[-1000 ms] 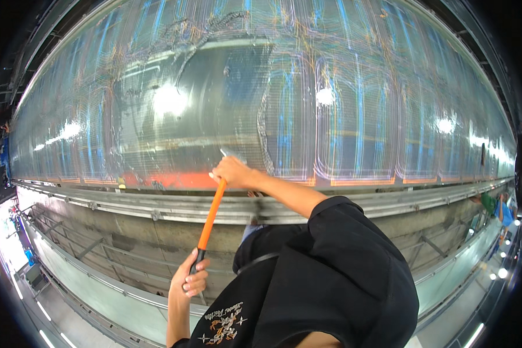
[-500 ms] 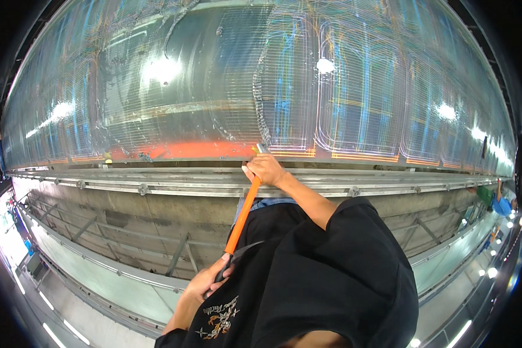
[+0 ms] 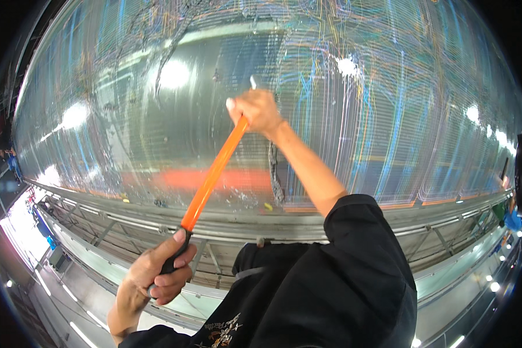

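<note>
A long orange-shafted scraper (image 3: 214, 168) slants across the view, its short metal end (image 3: 253, 82) over a large glossy panel (image 3: 203, 136). Near that end my right hand (image 3: 256, 110) is closed around the upper shaft. Lower down, my left hand (image 3: 159, 267) grips the black handle (image 3: 177, 255). Fine coloured lines cover the panel to the right of my right hand, while the part to the left looks greyer and smoother. A dark crumpled strip of scraped material (image 3: 275, 180) runs beside my right forearm. Whether the metal end touches the panel I cannot tell.
Metal rails (image 3: 226, 228) line the panel's near edge, between it and my body. Another crumpled strip (image 3: 167, 55) lies farther off on the panel. Small bits lie near the close edge. People in blue are at the far left and far right.
Both hands and the scraper have moved: my right hand went from the panel's near edge farther out over it. My left hand came out from beside my body, to the left.
</note>
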Tool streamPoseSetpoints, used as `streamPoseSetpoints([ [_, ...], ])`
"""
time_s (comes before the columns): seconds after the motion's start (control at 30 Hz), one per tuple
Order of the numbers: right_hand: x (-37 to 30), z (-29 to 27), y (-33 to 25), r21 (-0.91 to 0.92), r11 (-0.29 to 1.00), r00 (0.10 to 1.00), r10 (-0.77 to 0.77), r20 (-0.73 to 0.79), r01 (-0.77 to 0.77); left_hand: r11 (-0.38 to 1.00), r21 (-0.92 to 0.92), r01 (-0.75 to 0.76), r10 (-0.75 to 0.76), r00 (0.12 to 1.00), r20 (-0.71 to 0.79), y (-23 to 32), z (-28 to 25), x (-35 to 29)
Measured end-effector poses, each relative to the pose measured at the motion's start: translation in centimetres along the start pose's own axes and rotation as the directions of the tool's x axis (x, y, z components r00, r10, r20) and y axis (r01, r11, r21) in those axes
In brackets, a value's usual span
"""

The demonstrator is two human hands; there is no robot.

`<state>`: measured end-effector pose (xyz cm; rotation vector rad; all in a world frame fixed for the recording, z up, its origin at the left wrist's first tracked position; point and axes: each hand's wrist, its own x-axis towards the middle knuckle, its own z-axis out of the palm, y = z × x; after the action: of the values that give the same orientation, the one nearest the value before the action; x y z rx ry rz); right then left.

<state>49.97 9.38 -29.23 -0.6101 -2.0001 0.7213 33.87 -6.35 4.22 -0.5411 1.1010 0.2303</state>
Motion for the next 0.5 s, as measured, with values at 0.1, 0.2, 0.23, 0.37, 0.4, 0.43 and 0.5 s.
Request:
streamPoseSetpoints([
  [0.1,7.0,-2.8,8.0,-0.036,0.995,0.994,-0.096,-0.047,0.094,0.997,-0.047,-0.055,0.058,0.995,0.082,6.7,3.4,1.8],
  [0.2,11.6,-5.3,14.3,-0.057,0.998,0.995,-0.024,0.101,0.03,0.989,-0.099,-0.114,0.127,0.982,0.137,12.1,6.5,3.7],
  [0.23,13.0,-6.0,15.5,-0.083,0.996,0.99,-0.004,0.144,0.016,0.98,-0.151,-0.13,0.157,0.971,0.183,13.1,6.7,4.2],
  [0.37,13.5,-6.3,15.4,-0.175,0.983,0.963,0.092,0.252,-0.048,0.952,-0.255,-0.172,0.246,0.924,0.293,12.4,5.8,5.3],
  [0.4,12.4,-5.5,14.1,-0.131,0.991,0.963,0.024,0.267,0.012,0.947,-0.259,-0.189,0.265,0.916,0.301,11.0,5.0,5.6],
  [0.43,10.7,-5.0,13.2,-0.11,0.991,0.96,-0.039,0.276,0.071,0.946,-0.277,-0.171,0.259,0.911,0.322,8.9,4.1,5.6],
  [0.5,8.0,-3.5,8.1,-0.138,0.988,0.831,0.135,0.54,-0.07,0.924,-0.337,-0.177,0.303,0.878,0.369,3.4,1.5,6.0],
])
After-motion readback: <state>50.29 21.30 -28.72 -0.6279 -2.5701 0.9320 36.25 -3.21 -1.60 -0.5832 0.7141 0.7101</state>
